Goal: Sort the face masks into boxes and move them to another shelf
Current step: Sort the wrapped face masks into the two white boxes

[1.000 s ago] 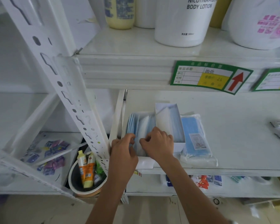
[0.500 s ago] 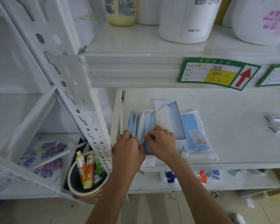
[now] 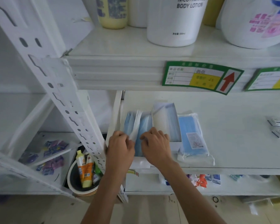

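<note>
My left hand point(image 3: 120, 147) pinches the white edges of the loose face masks point(image 3: 138, 126) standing in the open box point(image 3: 141, 162); my right hand point(image 3: 157, 146) curls onto the blue ones beside it. Pulled unevenly, they could fan out and spill. Above the box, a white tub point(image 3: 174, 21) reads "BODY LOTION".

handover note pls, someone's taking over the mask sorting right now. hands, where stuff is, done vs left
Left hand: pinching a mask at the left box's near end.
Right hand: fingers curled on the blue masks there.
Left box: near the middle shelf's left end, masks upright and uneven.
Second box: beside it on the right, masks inside.
Sealed mask pack: flat, right of the boxes.
Done: masks partly boxed.
Left: tidy the masks; no box moved yet.
</note>
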Available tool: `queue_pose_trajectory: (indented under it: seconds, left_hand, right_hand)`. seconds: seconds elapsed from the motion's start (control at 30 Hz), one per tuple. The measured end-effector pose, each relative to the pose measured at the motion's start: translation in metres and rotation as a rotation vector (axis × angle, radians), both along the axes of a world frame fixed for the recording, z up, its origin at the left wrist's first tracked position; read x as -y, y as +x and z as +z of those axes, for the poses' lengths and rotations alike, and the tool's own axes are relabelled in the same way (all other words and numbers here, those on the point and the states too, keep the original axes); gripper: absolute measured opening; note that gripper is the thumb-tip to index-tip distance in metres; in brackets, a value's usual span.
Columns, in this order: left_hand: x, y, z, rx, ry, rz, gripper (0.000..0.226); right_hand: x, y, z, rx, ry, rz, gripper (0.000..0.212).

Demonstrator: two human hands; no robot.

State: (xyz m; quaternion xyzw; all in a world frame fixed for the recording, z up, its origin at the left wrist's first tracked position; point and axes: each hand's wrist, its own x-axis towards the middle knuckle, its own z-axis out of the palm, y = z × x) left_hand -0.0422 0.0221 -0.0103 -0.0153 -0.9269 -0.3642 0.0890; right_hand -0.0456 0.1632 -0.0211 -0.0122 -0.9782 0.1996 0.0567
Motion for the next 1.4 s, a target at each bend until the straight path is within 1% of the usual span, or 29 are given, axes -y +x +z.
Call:
queue_pose_trajectory:
  seconds: [0.07,0.2,0.3,0.37,0.47,0.53,0.6,0.63,0.67,0.7,0.77,0.83,0.87,0.93,0.97,1.03,1.07,1.13,1.2,1.23,1.3,1.33,1.4]
  left_hand:
    - [0.002,-0.001,0.001,-0.024,0.097,0.034,0.013]
    - [0.005,0.001,0.006,-0.051,0.12,0.025,0.021]
    - [0.003,0.004,0.012,-0.157,0.167,0.032,0.019]
    - [-0.002,0.007,0.019,-0.227,0.222,-0.005,0.018]
    - [-0.016,0.009,0.035,-0.173,0.362,-0.081,0.015]
    - [-0.031,0.008,0.045,-0.166,0.378,-0.16,0.016]
    - [-0.051,0.004,0.052,-0.154,0.358,-0.25,0.014]
    - [-0.061,0.002,0.055,-0.142,0.361,-0.272,0.018]
    - [-0.07,-0.001,0.056,-0.13,0.385,-0.28,0.023]
    - [-0.079,-0.005,0.057,-0.119,0.42,-0.274,0.026]
    - [-0.095,-0.011,0.057,-0.092,0.482,-0.243,0.032]
    - [-0.106,-0.016,0.051,-0.072,0.465,-0.222,0.033]
    - [-0.109,-0.018,0.047,-0.06,0.426,-0.211,0.032]
    - [-0.109,-0.021,0.037,-0.008,0.35,-0.167,0.033]
    - [-0.108,-0.021,0.033,0.02,0.332,-0.148,0.034]
    - [-0.104,-0.022,0.029,0.043,0.272,-0.124,0.039]
    - [-0.103,-0.023,0.028,0.045,0.218,-0.113,0.047]
    - [-0.103,-0.026,0.027,0.046,0.103,-0.121,0.071]
    - [-0.104,-0.025,0.027,0.02,0.006,-0.166,0.092]
    - [-0.105,-0.023,0.028,-0.001,-0.034,-0.196,0.098]
    - [-0.106,-0.02,0.028,-0.028,-0.064,-0.277,0.099]
    - [-0.107,-0.019,0.028,-0.02,-0.06,-0.331,0.095]
    - [-0.108,-0.017,0.029,0.009,-0.073,-0.421,0.084]
  right_hand:
    - [0.0,-0.001,-0.001,0.0,0.007,0.029,0.03]
    - [-0.002,-0.003,0.002,0.046,0.021,0.06,0.033]
    - [-0.005,-0.001,0.007,-0.011,-0.003,0.025,0.036]
    - [-0.006,0.001,0.013,-0.043,-0.074,0.025,0.037]
    - [-0.009,0.005,0.022,-0.091,-0.252,0.017,0.033]
    - [-0.015,0.006,0.032,-0.132,-0.311,-0.013,0.029]
    - [-0.025,0.005,0.041,-0.155,-0.263,-0.006,0.03]
    - [-0.032,0.004,0.045,-0.151,-0.224,0.0,0.029]
    - [-0.04,0.003,0.047,-0.142,-0.218,-0.011,0.028]
    - [-0.048,0.001,0.048,-0.136,-0.26,-0.038,0.026]
    - [-0.064,-0.001,0.049,-0.129,-0.417,-0.108,0.025]
    - [-0.075,-0.005,0.046,-0.082,-0.498,-0.144,0.028]
    - [-0.079,-0.007,0.044,-0.031,-0.491,-0.129,0.031]
    - [-0.084,-0.01,0.037,0.075,-0.324,-0.049,0.038]
    - [-0.084,-0.01,0.034,0.089,-0.237,-0.019,0.039]
    - [-0.084,-0.009,0.028,0.043,-0.146,-0.009,0.037]
    - [-0.083,-0.008,0.026,0.021,-0.106,-0.017,0.036]
    - [-0.08,-0.009,0.022,0.009,-0.021,-0.027,0.037]
    - [-0.077,-0.009,0.017,0.006,0.027,-0.049,0.036]
    - [-0.075,-0.01,0.016,0.001,0.04,-0.066,0.034]
    - [-0.074,-0.012,0.015,-0.007,0.08,-0.088,0.027]
    - [-0.074,-0.013,0.014,0.002,0.12,-0.088,0.025]
    - [-0.073,-0.016,0.015,0.027,0.199,-0.079,0.029]
